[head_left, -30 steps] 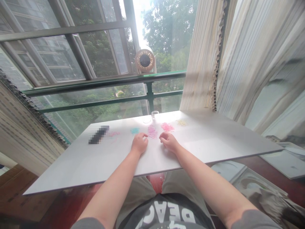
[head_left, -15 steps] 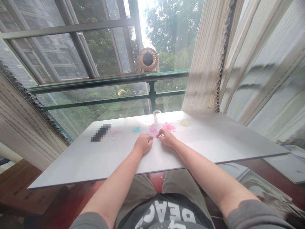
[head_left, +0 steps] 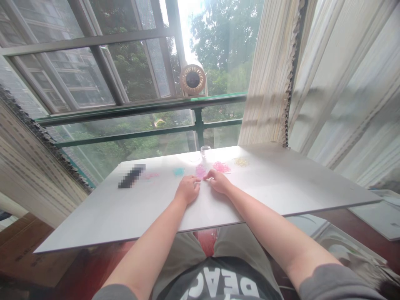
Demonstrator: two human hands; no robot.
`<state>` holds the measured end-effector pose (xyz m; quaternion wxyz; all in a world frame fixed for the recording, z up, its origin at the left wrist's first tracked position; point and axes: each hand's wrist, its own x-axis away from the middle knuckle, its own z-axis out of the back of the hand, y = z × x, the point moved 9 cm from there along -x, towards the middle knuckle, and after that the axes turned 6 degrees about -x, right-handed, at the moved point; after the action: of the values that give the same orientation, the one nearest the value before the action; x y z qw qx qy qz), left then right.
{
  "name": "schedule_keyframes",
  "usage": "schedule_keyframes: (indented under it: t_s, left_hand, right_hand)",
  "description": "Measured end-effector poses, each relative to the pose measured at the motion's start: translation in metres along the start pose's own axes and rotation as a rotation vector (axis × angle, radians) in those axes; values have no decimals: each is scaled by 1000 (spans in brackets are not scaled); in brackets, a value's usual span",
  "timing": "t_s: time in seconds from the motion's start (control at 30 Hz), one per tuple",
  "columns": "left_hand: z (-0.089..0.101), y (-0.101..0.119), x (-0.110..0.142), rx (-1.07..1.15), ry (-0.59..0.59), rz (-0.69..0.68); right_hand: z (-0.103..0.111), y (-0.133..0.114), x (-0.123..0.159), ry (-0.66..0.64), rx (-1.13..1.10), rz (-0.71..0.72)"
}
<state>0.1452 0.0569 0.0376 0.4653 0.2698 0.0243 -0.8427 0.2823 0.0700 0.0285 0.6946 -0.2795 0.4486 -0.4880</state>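
Observation:
My left hand (head_left: 188,188) rests on the white table (head_left: 268,187) with its fingers curled, fingertips pinched near my right hand. My right hand (head_left: 219,181) is also curled, its thumb and finger pinched on something small and pink that I cannot make out. Both hands meet just in front of a purple-pink pile of small pieces (head_left: 201,170). Further piles lie in a row: a pink pile (head_left: 221,167), a yellow pile (head_left: 241,161), a teal pile (head_left: 179,171) and a pale pink pile (head_left: 150,175).
A small clear glass cup (head_left: 205,151) stands at the table's far edge by the window railing. A dark blurred object (head_left: 131,176) lies on the left of the table. Curtains hang at right and left. A round fan-like device (head_left: 193,79) sits on the railing.
My two hands have moved closer together and slightly forward toward the purple-pink pile; their fingertips now nearly touch.

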Motion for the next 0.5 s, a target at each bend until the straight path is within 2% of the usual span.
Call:
schedule_keyframes:
  t_s: [0.33, 0.5]
  left_hand:
    - [2, 4, 1, 41, -16, -14]
    - [2, 4, 1, 51, -25, -14]
  right_hand:
    - [18, 10, 3, 129, -53, -34]
    - [21, 12, 3, 143, -57, -43]
